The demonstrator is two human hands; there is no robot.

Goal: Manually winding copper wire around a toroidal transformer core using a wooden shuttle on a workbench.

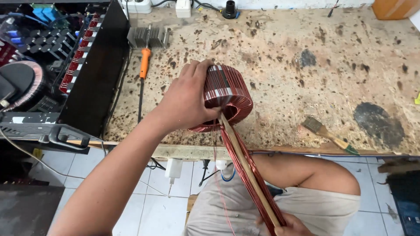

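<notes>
An orange-brown cardboard box (395,8) sits at the two o'clock corner of the surface (332,83), cut off by the frame's edge. A small yellow label or tag (417,99) peeks in at three o'clock. No screens or signs show.

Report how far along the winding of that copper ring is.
Done: the toroidal coil already looks covered in red-copper turns around its visible face. In hand: the left hand steadies the coil on the workbench, while the right hand holds the wooden shuttle stick, wound with wire and poked into the core's hole. Left: the wire on that stick is not yet wound on.
</notes>
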